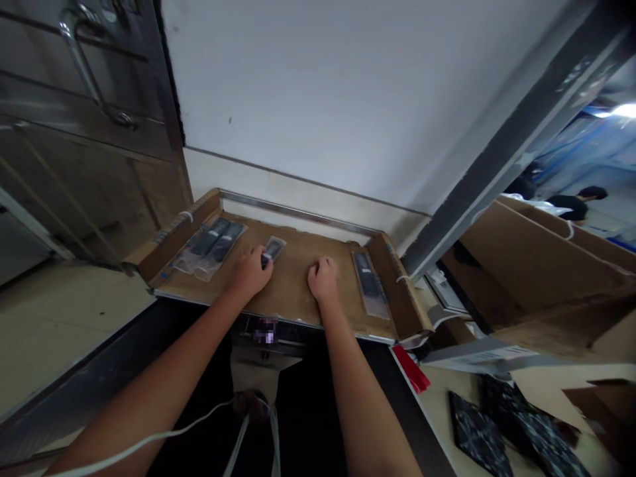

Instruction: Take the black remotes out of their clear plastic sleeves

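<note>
My left hand (250,273) rests on the brown cardboard tray (293,281), fingers closed over the near end of a small bagged black remote (273,250). My right hand (323,278) lies curled as a loose fist on the tray's middle, holding nothing visible. Two bagged black remotes (211,245) lie side by side at the tray's left end. Another bagged remote (369,281) lies lengthwise at the right end, apart from my right hand.
White wall (322,99) stands right behind the tray. A metal door with a handle (84,66) is at the left. Large cardboard boxes (536,265) stand at the right, dark patterned trays (501,424) and a red piece (411,369) lie below them. A person sits far right.
</note>
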`<state>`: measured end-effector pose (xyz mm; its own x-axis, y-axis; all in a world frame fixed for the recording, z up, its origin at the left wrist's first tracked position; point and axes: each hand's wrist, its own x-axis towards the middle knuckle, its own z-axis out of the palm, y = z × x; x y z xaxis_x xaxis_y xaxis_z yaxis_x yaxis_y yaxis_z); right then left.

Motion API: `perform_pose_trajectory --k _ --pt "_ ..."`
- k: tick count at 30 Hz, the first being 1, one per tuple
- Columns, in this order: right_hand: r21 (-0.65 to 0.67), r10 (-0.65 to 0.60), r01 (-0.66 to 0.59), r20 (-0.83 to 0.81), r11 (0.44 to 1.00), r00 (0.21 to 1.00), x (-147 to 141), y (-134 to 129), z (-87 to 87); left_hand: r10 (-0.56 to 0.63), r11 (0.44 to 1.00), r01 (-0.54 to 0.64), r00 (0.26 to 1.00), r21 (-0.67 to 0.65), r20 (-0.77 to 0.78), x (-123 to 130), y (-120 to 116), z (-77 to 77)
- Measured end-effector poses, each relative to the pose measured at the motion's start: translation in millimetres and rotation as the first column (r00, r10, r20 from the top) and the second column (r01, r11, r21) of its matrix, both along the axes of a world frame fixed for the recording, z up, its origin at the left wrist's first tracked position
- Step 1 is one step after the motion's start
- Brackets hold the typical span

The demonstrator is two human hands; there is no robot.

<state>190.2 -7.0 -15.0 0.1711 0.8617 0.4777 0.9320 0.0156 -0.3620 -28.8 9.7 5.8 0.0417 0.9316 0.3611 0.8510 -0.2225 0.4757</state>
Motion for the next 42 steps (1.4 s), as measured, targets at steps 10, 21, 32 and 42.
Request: perform_pose_trajectory --k 10,21,32,42 --pt "0.012 -0.016 0.017 -0.057 1.000 0.998 2 2 -2.3 -0.176 0.891 0.169 0.984 -0.422 0.022 20 42 23.0" --pt "0.118 0.123 -0.057 -0.692 0.991 0.711 11 6 -2.8 0.123 0.935 0.342 -0.080 -0.089 0.989 27 44 -3.5" --pt "0.181 -0.505 0.489 0.049 0.853 0.862 43 -19 13.8 0.270 0.885 0.434 -0.177 -0.171 0.946 15 38 3.4" --pt "-0.007 -0.228 0.230 0.097 0.973 0.969 14 -23 7.0 0.298 0.861 0.450 -0.067 -0.237 0.952 17 42 2.8"
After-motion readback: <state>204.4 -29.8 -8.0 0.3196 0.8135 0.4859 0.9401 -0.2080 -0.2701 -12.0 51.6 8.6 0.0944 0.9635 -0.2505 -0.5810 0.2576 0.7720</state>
